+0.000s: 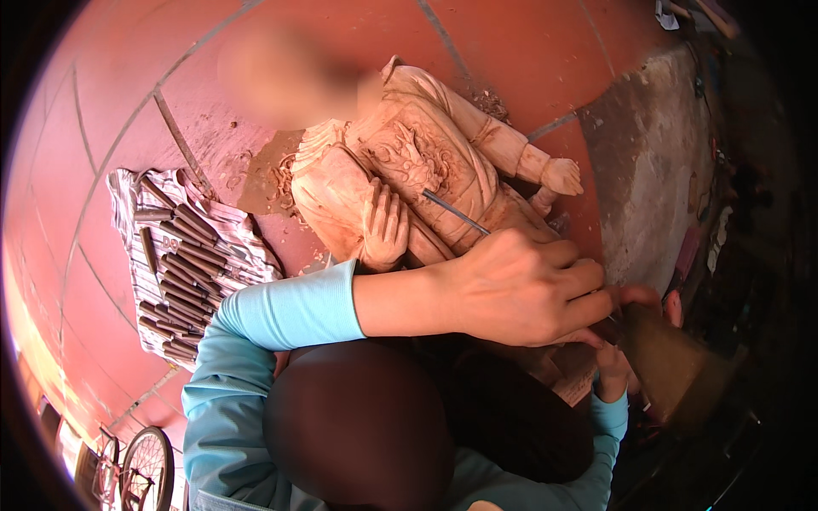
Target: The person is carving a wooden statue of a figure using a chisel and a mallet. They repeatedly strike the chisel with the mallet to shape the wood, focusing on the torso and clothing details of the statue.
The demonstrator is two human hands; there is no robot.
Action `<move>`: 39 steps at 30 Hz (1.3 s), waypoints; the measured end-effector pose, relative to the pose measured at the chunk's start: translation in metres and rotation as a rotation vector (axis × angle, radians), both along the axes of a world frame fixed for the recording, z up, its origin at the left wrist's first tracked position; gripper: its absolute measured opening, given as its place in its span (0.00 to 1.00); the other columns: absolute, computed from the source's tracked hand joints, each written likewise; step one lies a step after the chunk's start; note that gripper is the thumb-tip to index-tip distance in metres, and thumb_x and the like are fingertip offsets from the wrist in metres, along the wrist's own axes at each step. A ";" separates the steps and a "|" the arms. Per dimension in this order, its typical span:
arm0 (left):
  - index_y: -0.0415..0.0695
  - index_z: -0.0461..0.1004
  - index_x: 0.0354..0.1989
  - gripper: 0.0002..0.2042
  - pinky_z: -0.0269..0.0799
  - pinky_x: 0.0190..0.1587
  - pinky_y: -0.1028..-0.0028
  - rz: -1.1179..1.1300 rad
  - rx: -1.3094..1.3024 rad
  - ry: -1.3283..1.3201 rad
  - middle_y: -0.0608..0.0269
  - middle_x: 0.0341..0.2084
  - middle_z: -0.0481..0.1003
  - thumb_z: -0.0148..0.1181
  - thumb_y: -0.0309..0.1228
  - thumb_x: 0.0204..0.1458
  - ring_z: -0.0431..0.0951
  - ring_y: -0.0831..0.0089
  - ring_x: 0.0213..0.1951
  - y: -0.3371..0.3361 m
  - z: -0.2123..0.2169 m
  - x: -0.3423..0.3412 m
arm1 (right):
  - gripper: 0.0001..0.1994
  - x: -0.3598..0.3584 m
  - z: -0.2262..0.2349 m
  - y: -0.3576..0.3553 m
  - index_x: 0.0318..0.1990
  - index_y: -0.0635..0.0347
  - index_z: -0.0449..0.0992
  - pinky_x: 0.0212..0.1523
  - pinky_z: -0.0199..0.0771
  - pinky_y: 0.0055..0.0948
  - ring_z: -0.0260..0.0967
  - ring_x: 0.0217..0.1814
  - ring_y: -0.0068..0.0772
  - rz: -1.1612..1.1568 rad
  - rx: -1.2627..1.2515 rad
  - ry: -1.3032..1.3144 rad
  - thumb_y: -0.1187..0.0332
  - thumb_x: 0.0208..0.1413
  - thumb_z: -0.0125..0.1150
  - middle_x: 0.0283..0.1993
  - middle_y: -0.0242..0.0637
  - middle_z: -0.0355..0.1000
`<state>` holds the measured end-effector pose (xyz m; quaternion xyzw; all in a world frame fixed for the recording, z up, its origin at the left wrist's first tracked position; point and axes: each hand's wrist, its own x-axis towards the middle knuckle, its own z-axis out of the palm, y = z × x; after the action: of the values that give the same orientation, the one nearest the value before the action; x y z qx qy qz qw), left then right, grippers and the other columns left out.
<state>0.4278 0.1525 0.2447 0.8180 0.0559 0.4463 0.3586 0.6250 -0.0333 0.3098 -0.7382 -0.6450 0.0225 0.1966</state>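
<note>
While striped cloth with row of wooden-handled chisels [183,264] lay at left, pale carved wooden figure statue [409,170] lay centre; left hand [520,289] fisted round thin metal chisel [456,213]; right hand [626,341] gripped brown wooden mallet [673,362]. Risk: off-line strike could slip blade, gouge relief.

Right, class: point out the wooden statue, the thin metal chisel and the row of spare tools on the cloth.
wooden statue [426,162], head view, on its carved chest.
thin metal chisel [456,213], head view, on the bare shaft.
row of spare tools [183,272], head view, on the handles mid-row.
</note>
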 end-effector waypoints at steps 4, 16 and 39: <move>0.46 0.75 0.35 0.16 0.70 0.22 0.77 0.073 -0.015 -0.152 0.69 0.25 0.70 0.62 0.45 0.43 0.73 0.75 0.25 -0.001 -0.003 0.007 | 0.46 0.002 0.007 -0.007 0.66 0.64 0.43 0.58 0.65 0.37 0.66 0.52 0.37 -0.007 0.013 -0.129 0.52 0.50 0.68 0.55 0.47 0.63; 0.48 0.75 0.32 0.17 0.60 0.16 0.76 0.057 -0.063 -0.359 0.72 0.20 0.64 0.65 0.47 0.41 0.67 0.77 0.19 0.010 0.002 -0.004 | 0.33 -0.021 0.005 0.029 0.60 0.66 0.53 0.60 0.60 0.47 0.68 0.43 0.27 0.058 0.211 -0.200 0.66 0.52 0.64 0.38 0.36 0.69; 0.47 0.76 0.33 0.17 0.62 0.17 0.77 0.098 -0.020 -0.363 0.72 0.22 0.69 0.66 0.46 0.41 0.68 0.78 0.19 0.006 -0.013 0.009 | 0.26 -0.017 0.013 0.039 0.57 0.64 0.59 0.54 0.68 0.38 0.70 0.36 0.31 0.084 0.142 -0.593 0.69 0.54 0.63 0.35 0.34 0.70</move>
<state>0.4367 0.1582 0.2319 0.7166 0.0346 0.6032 0.3485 0.6082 0.0055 0.3231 -0.6696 -0.7042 -0.2307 0.0499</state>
